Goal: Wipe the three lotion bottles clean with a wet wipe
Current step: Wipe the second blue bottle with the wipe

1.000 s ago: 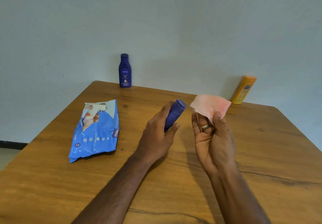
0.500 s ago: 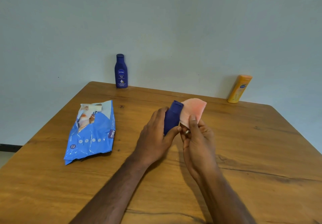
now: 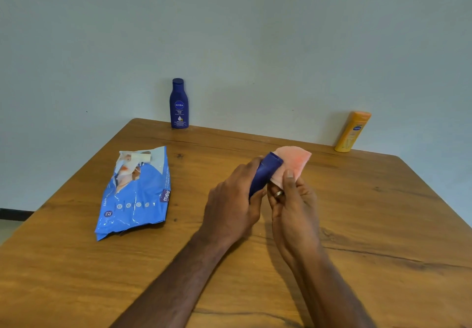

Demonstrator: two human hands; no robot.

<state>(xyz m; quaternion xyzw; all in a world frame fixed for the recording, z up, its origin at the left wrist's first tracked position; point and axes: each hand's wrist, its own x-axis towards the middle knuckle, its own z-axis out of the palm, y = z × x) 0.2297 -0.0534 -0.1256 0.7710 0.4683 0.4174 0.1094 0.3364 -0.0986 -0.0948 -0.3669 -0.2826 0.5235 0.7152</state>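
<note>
Since a second ago the right hand has closed the gap and brought the pink wet wipe up against the dark blue lotion bottle, where before the two were held apart. Its thumb and fingers pinch the wipe, pressing it to the bottle's cap end. Curled around the bottle's lower body, the left hand grips it tilted, above the wooden table. I take this as wiping just starting on the first bottle, with contact made at the top. Two more wait at the far edge against the wall: an upright Nivea bottle on the left and an orange bottle on the right, well apart. A blue wet wipe pack lies left of the hands, opened.
</note>
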